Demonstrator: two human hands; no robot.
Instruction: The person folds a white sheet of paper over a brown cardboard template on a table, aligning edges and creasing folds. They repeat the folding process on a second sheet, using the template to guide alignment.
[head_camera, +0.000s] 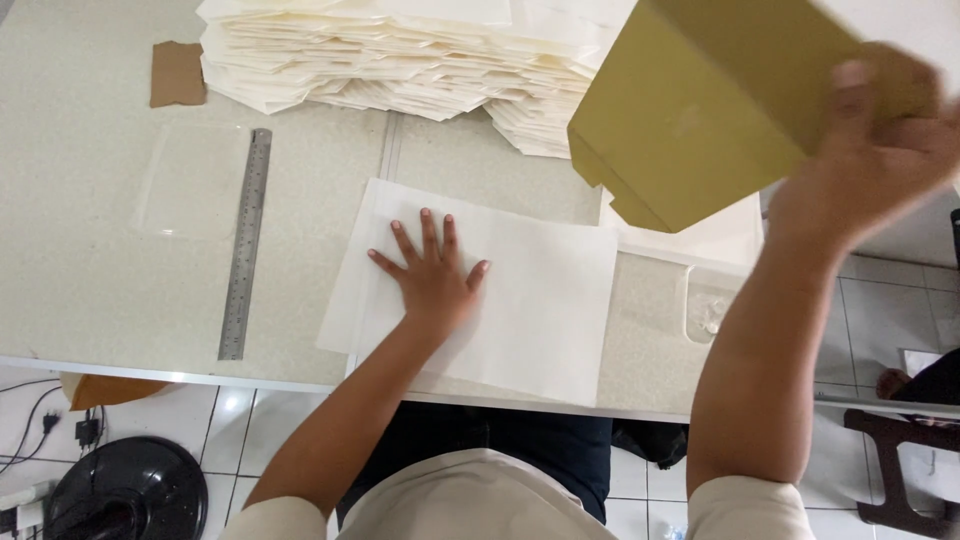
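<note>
Two hands — left hand (432, 278) flat, fingers spread on white sheet (520, 300); right hand (865, 150) grips olive envelope (700, 100)

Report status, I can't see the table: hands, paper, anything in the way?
Left hand flat on white sheet. Right hand raised, gripping olive-brown envelope. Steel ruler lies apart, left.

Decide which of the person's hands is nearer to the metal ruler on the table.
Left. The left hand lies flat on the white sheet, just right of the metal ruler. The right hand is raised far to the right, holding a folded brown envelope.
</note>
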